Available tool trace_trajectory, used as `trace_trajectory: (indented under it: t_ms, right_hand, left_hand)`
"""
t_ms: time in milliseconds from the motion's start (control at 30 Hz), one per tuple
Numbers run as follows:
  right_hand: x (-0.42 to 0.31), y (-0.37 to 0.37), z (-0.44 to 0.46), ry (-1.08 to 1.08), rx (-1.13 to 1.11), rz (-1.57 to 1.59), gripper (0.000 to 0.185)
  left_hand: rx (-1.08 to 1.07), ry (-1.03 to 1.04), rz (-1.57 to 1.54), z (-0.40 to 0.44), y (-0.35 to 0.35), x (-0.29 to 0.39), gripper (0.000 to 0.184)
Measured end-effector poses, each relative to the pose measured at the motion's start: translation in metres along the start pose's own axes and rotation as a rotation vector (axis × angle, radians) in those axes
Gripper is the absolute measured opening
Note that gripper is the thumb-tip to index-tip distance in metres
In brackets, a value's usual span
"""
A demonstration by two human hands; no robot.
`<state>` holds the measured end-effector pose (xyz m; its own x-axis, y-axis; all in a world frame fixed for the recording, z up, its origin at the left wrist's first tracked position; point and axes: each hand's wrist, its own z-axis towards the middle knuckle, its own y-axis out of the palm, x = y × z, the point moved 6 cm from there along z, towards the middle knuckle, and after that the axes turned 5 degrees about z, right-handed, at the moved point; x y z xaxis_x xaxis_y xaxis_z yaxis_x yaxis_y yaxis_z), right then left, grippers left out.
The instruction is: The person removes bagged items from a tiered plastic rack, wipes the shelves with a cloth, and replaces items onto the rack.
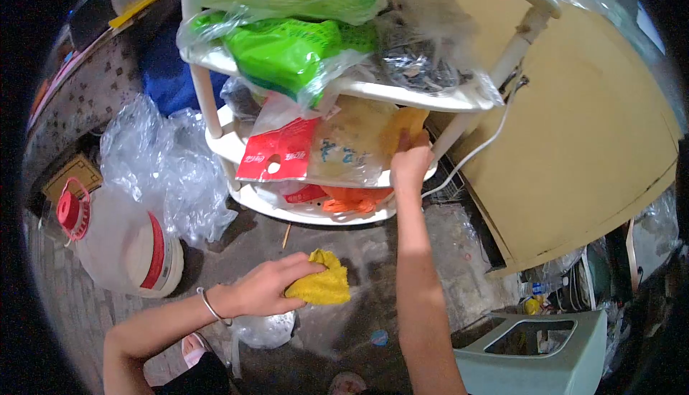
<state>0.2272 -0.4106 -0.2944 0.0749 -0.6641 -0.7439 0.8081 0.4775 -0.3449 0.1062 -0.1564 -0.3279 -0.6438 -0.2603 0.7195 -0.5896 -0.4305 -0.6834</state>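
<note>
My left hand (276, 282) is closed around a bunched yellow cloth (326, 280), held low over the floor in front of the rack. My right hand (411, 160) reaches to the right end of the middle shelf of a white plastic rack (366, 88). Its fingers are curled on a yellow-orange bag (406, 124), though the fingertips are partly hidden. Beside that bag lie a clear plastic bag (352, 147) with blue print and a red-and-white bag (281, 147).
Green bags (287, 47) in clear plastic fill the upper shelf; an orange bag (355, 200) lies below. A red-capped jug (129, 244) and crumpled clear plastic (169, 165) sit left. At right are a cream panel (567, 129), a white cable (482, 145) and a grey-green stool (535, 359).
</note>
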Motion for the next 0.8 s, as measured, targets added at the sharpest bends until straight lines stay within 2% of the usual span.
trace_trajectory:
  t_ms: [67,100,267,333,367,400,467,533,600,667,733,800]
  right_hand:
    - [-0.001,-0.004,-0.001,-0.065,0.0,0.102,0.022]
    - [0.002,-0.007,-0.001,-0.003,0.015,0.058,0.022]
    - [0.006,-0.009,-0.003,-0.025,0.03,-0.126,0.016]
    - [0.006,-0.019,-0.013,-0.061,0.193,0.066,0.016]
    - [0.019,-0.017,-0.017,-0.01,0.194,0.256,0.016]
    - [0.006,-0.025,-0.024,0.067,0.095,0.199,0.017]
    - [0.007,-0.035,-0.037,0.031,0.09,0.45,0.02]
    - [0.011,-0.054,-0.058,0.107,0.098,0.565,0.024]
    - [0.022,-0.073,-0.082,0.276,0.134,0.658,0.027]
    - [0.035,-0.085,-0.111,0.423,-0.013,0.833,0.03]
    - [0.054,-0.096,-0.155,0.687,-0.078,0.808,0.031]
    - [0.083,-0.101,-0.208,0.782,-0.229,1.002,0.03]
  left_hand:
    - [0.041,0.008,0.009,-0.003,-0.001,-0.006,0.053]
    - [0.071,0.027,0.021,-0.006,-0.003,-0.009,0.054]
    - [0.077,-0.022,0.003,-0.015,-0.008,-0.022,0.053]
    - [0.092,-0.018,-0.022,-0.016,-0.012,-0.023,0.053]
    - [0.094,-0.029,-0.022,-0.017,-0.013,-0.026,0.053]
    - [0.092,-0.048,-0.032,-0.018,-0.014,-0.029,0.053]
    - [0.084,-0.069,-0.053,-0.02,-0.015,-0.034,0.052]
    - [0.148,-0.094,-0.094,-0.025,-0.021,-0.039,0.05]
    - [0.232,-0.1,0.004,-0.035,-0.029,-0.047,0.049]
    - [0.247,-0.323,-0.203,-0.046,-0.029,-0.069,0.049]
    - [0.274,-0.547,-0.509,-0.056,-0.031,-0.084,0.048]
    - [0.404,-0.54,-0.477,-0.063,-0.038,-0.095,0.048]
